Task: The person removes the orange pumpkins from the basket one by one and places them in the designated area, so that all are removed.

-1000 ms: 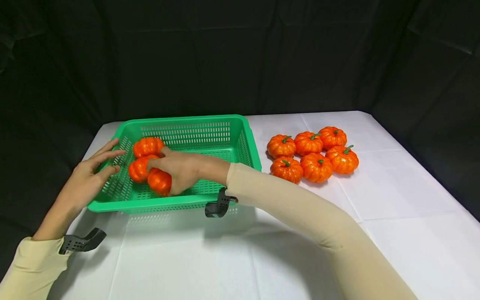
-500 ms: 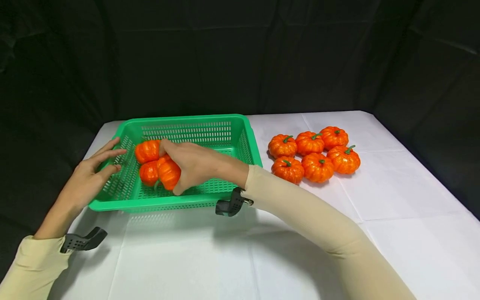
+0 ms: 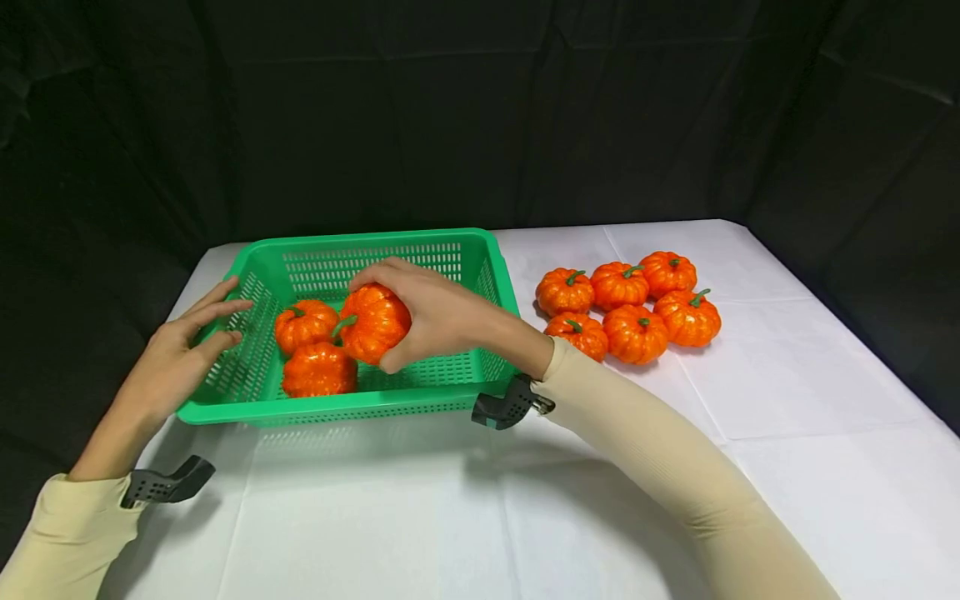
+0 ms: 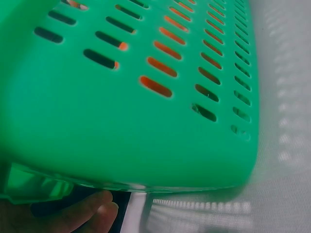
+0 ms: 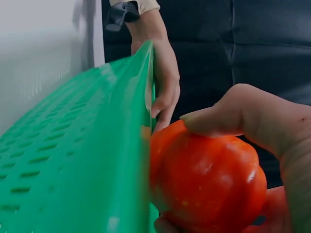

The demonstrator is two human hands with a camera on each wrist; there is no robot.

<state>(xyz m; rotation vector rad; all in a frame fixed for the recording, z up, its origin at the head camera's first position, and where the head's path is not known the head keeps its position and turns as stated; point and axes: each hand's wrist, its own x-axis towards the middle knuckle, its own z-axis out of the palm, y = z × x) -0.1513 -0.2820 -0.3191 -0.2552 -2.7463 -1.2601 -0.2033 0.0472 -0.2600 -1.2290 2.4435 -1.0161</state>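
A small orange pumpkin (image 3: 377, 323) with a green stem is gripped by my right hand (image 3: 442, 315), raised inside the green basket (image 3: 337, 405). The right wrist view shows the thumb (image 5: 218, 116) pressing the top of that pumpkin (image 5: 206, 179) beside the basket wall (image 5: 97, 160). Two more pumpkins, one with its stem showing (image 3: 306, 327) and one lying tilted (image 3: 320, 372), sit in the left part of the basket. My left hand (image 3: 176, 358) rests at the basket's left rim, fingers spread and loosely bent. Its fingertips (image 4: 99, 213) show beside the rim in the left wrist view.
Several orange pumpkins (image 3: 633, 334) stand in two rows on the white cloth (image 3: 810, 358), right of the basket. A black curtain (image 3: 480, 117) hangs behind the table. Black wrist cameras sit on the left wrist (image 3: 168, 483) and right wrist (image 3: 510, 404).
My right hand has drawn one pumpkin up and to the right within the basket. The other two there have shifted and rolled. My left hand has stayed in place.
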